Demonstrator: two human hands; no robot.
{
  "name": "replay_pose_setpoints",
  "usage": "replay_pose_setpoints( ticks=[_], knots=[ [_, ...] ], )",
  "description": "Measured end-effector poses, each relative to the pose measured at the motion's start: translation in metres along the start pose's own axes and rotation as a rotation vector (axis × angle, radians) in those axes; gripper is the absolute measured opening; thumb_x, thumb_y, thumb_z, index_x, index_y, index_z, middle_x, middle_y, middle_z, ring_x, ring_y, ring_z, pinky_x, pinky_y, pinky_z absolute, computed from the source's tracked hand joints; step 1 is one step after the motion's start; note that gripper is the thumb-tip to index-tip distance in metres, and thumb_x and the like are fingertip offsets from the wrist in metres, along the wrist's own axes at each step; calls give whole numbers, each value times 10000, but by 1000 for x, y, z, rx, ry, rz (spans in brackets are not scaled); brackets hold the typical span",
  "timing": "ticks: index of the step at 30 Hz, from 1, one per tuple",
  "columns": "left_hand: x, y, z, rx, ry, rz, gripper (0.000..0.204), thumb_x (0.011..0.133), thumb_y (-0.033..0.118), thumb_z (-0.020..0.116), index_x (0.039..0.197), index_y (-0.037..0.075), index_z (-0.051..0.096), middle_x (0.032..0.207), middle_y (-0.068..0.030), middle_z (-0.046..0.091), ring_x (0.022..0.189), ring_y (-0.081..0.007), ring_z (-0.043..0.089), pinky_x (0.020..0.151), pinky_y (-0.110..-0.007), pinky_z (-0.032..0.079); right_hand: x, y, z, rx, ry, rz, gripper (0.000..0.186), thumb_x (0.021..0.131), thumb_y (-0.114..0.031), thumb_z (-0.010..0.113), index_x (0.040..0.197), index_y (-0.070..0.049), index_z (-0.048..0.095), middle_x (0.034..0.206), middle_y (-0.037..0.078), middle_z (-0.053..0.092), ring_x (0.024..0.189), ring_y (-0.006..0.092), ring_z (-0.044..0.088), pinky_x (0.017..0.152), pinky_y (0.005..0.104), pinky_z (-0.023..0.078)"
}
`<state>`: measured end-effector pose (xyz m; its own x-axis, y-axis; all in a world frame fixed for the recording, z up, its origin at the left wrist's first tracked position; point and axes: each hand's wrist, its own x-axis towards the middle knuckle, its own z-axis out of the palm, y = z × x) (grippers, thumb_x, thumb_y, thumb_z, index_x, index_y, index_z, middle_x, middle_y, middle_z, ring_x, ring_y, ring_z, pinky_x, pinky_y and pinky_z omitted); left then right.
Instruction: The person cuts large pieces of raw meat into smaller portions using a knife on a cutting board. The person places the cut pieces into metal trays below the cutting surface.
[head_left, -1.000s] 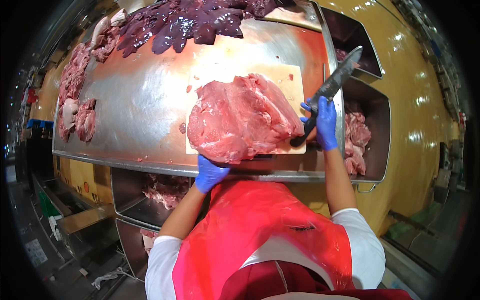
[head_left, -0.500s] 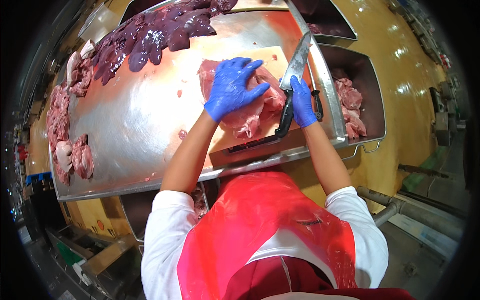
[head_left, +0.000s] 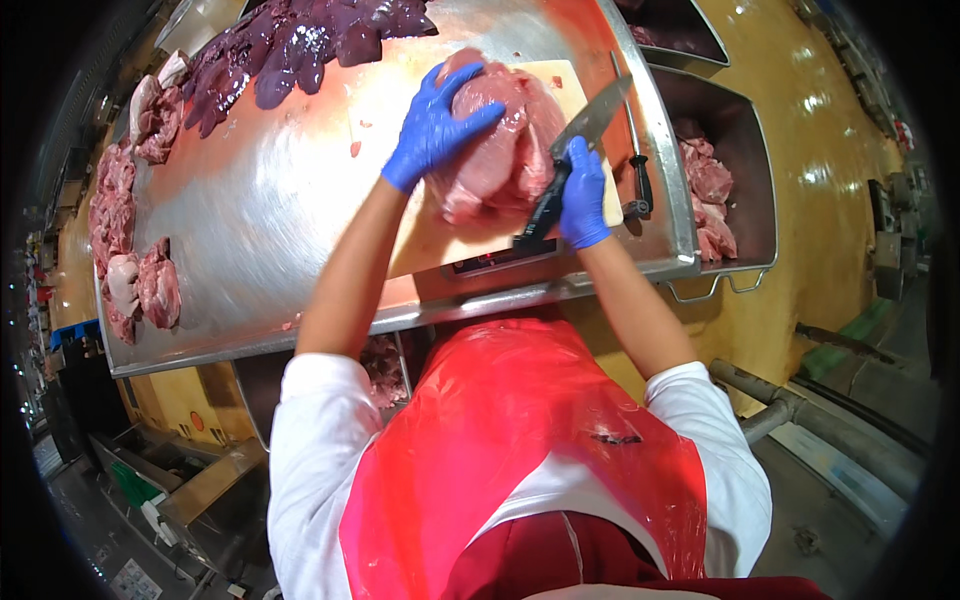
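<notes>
A large piece of raw pink meat lies bunched up on a pale cutting board. Blue gloves cover both hands. My left hand grips the meat's left side, its thumb across the top and its fingers round the far edge. On the right, my right hand is closed on the black handle of a broad-bladed knife. The blade points away and to the right, just beside the meat. Whether the edge touches the meat, I cannot tell.
The metal table carries dark livers at the far left and meat pieces along its left edge. Right of the board lies a sharpening steel. A metal tub with meat chunks stands beyond the right edge.
The meat was lying flatter and now looks turned and bunched up. My left hand has shifted from lying spread on top to its left side. The knife has tilted farther to the right.
</notes>
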<state>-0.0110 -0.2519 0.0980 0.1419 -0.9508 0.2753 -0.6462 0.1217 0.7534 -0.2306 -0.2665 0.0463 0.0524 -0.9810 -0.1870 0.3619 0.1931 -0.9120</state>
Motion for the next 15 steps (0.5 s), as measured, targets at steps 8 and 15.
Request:
replay_pose_setpoints(
  ticks=[8,15],
  knots=[
    [-16,-1,10,145,33,276,620,908,448,603,1418,115,488,1494,-248,367,1388,-405,347,1157,-458,280,1,-18,-33,-94,-118,92,235,1013,-297,527,1100,-82,565,946,4,574,804,105,545,729,268,475],
    [-34,30,-25,-210,268,-63,457,909,355,657,1284,97,624,1365,-177,549,1325,-351,456,1110,-418,353,122,-58,-27,-262,-396,-19,245,989,-307,560,1069,-77,590,889,18,592,758,115,584,694,273,507]
  ],
)
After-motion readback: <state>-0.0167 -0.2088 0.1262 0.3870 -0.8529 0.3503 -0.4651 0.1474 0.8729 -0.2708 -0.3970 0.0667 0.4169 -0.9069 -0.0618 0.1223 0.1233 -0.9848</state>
